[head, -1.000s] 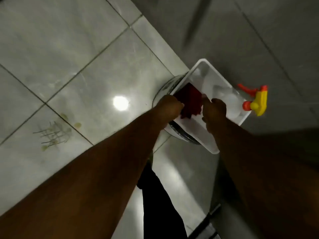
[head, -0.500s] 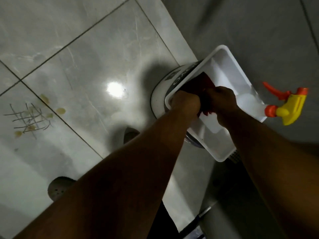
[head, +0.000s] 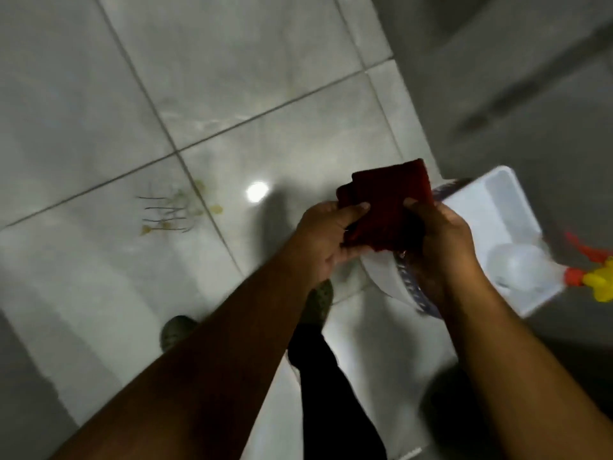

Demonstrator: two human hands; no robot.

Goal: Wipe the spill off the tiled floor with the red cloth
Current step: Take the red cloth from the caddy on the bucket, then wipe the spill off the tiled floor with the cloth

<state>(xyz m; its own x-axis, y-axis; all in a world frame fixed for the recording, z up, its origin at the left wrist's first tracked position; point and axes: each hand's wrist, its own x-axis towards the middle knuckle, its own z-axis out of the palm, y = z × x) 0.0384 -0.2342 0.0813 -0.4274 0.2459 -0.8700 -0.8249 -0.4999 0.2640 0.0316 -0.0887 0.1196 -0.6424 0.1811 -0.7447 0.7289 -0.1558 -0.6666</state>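
A dark red cloth (head: 389,200), folded, hangs in the air between both hands, above the near-left corner of a white tray. My left hand (head: 326,235) pinches its left edge and my right hand (head: 441,240) grips its right side. The spill (head: 185,209) lies on the pale tiled floor to the left: yellowish blotches and thin dark strands near a grout crossing. It is well apart from the cloth and hands.
The white tray (head: 504,190) rests on a round bucket (head: 414,293) at right and holds a spray bottle (head: 517,268) with a red and yellow trigger head (head: 597,280). My shoes (head: 316,302) and a dark trouser leg stand below. A grey wall runs along the right.
Both hands have lifted the red cloth out of the white tray and brought it up and left. The view has swung so the spill sits nearer the middle.
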